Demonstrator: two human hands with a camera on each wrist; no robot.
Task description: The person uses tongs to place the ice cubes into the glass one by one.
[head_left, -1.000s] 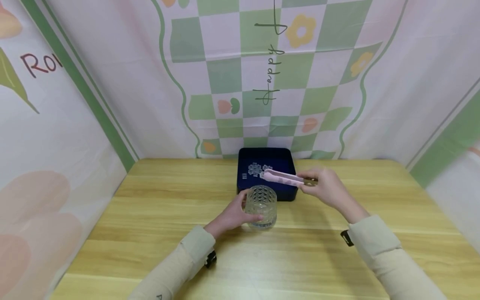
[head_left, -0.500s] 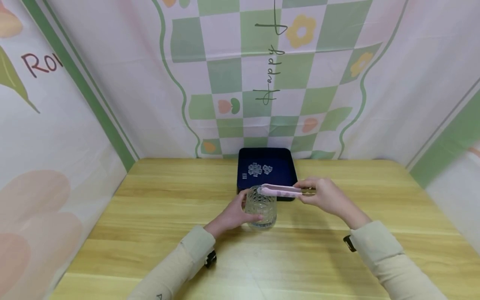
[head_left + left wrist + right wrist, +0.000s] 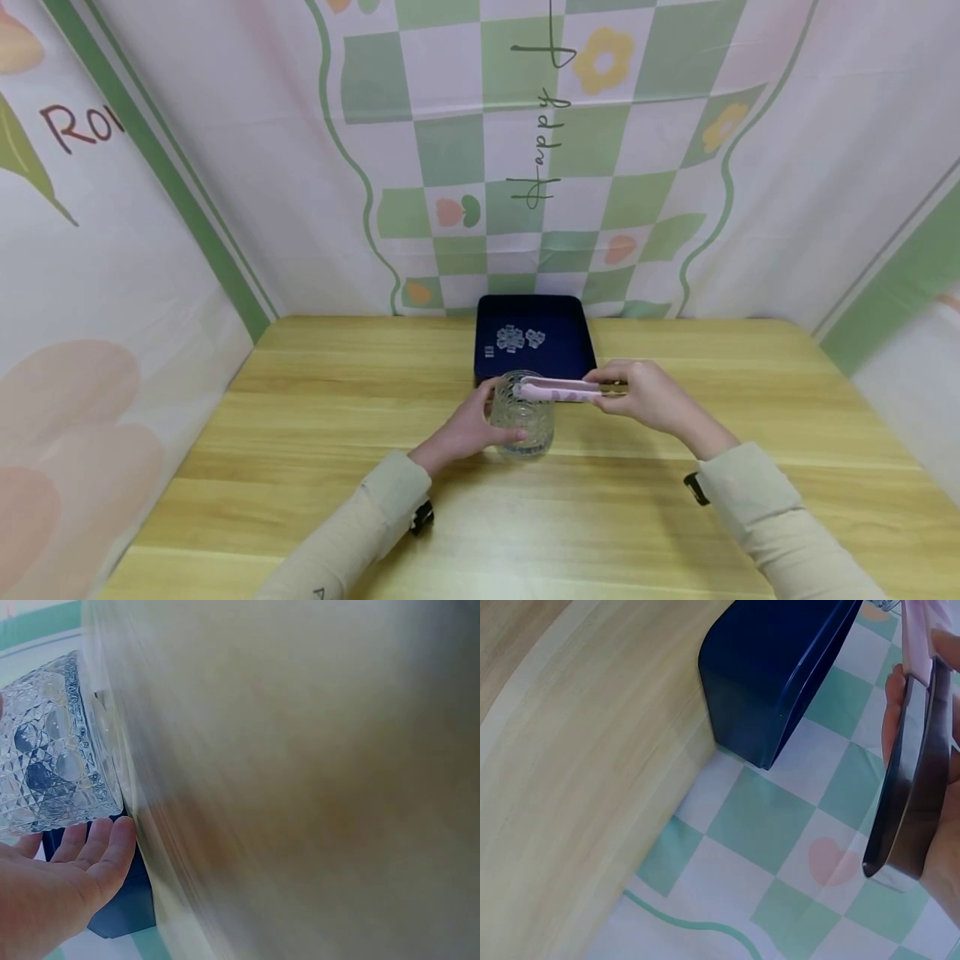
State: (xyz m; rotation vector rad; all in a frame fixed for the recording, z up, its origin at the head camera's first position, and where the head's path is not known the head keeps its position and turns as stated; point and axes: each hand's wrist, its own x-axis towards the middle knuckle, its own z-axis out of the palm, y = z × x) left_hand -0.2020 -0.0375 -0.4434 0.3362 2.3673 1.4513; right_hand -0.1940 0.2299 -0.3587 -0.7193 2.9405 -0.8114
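My left hand (image 3: 468, 425) grips a clear cut-glass tumbler (image 3: 525, 429) from its left side, thumb across the front. In the left wrist view, fingers of the left hand (image 3: 67, 881) curve beneath the patterned tumbler (image 3: 52, 750). My right hand (image 3: 651, 396) pinches pink-tipped tongs (image 3: 562, 390), whose tips lie at the tumbler's mouth. Whether a piece sits between the tips is too small to tell. The right wrist view has the tongs' metal handle (image 3: 911, 787) against the right hand (image 3: 946, 855). Behind the tumbler, a dark blue tray (image 3: 572, 333) bears several small clear pieces (image 3: 510, 338).
The tray stands near the back edge of the wooden table (image 3: 337, 400), close to a checked fabric backdrop (image 3: 442, 150). Its dark side wall (image 3: 769, 660) fills the top of the right wrist view. A fabric wall (image 3: 112, 292) rises on the left.
The tongs have come from above the tray toward me and down to the tumbler's mouth, mostly in the first half second. My left hand and the tumbler have stayed put.
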